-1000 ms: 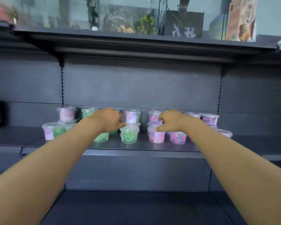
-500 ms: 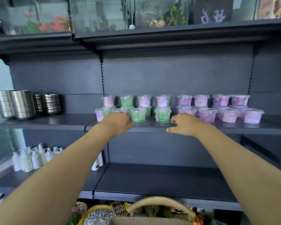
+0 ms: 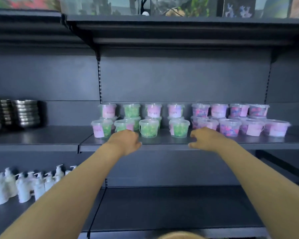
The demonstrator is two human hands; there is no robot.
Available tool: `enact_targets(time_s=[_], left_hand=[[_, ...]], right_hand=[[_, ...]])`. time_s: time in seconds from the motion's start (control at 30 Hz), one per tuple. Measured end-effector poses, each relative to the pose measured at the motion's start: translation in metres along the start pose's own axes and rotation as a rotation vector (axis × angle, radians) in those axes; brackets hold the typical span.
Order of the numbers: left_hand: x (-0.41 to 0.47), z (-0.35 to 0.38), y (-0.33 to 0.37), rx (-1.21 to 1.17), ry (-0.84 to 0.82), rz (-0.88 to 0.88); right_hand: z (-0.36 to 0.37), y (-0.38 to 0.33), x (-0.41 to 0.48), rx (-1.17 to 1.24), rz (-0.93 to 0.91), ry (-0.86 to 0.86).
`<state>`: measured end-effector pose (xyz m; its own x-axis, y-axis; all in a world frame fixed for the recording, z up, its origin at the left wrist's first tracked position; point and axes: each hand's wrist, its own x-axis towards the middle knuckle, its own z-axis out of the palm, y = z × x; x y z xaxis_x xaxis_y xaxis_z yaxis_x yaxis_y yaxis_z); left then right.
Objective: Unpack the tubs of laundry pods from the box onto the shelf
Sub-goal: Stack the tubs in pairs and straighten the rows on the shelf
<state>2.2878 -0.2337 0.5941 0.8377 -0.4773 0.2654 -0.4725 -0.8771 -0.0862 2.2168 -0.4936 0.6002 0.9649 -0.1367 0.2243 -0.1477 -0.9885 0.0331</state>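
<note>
Both hands are empty. The left hand hangs at the front edge of the shelf, just before the green tubs. Its fingers are loosely curled and hold nothing. The right hand is at the same edge, a little toward the right, before the purple tubs. Its fingers are also bent and relaxed, with nothing between them. The picture is somewhat blurred, so I cannot tell if a fingertip touches the shelf edge.

The tubs stand on the middle shelf: green ones toward its left end, purple ones toward its right end. At the back they are stacked two high, with one row in front. The box is not in view, and a pale shape at the bottom edge is too blurred to name.

In my judgement the hands are between two placements, and the next reach goes down for more tubs. To do it well, I would take each tub round its body below the lid, not by the thin handle. I would set it flat near the front edge with its own colour and turn the label outward. Coming in low and straight should help not to push the front row into the back stacks, which could fall.

Steel bowls stand on the next shelf to the left, and white pump bottles stand below them.
</note>
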Motion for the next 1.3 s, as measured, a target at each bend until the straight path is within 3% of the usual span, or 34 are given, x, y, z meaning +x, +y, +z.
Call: enact_targets(time_s=[0.2,0.37,0.73,0.9,1.1,1.3], left_hand=[[0.093,0.018,-0.035,0.007,0.07,0.053],[0.153,0.043,-0.036,-0.185,0.109,0.054],[0.254,0.101,-0.021,-0.372,0.177,0.032],[0.276,0.126,-0.017,-0.43,0.179,0.008],[0.28,0.14,-0.01,-0.499,0.34,-0.02],[0.281,0.143,-0.011,-0.517,0.377,0.018]], right_hand=[[0.011,-0.007,0.074,0.087,0.117,0.07],[0.034,-0.004,0.117,0.223,0.184,0.14],[0.088,0.039,0.212,0.315,0.166,0.317],[0.106,0.058,0.24,0.351,0.142,0.359],[0.125,0.065,0.254,0.492,0.165,0.437],[0.131,0.068,0.258,0.511,0.125,0.475]])
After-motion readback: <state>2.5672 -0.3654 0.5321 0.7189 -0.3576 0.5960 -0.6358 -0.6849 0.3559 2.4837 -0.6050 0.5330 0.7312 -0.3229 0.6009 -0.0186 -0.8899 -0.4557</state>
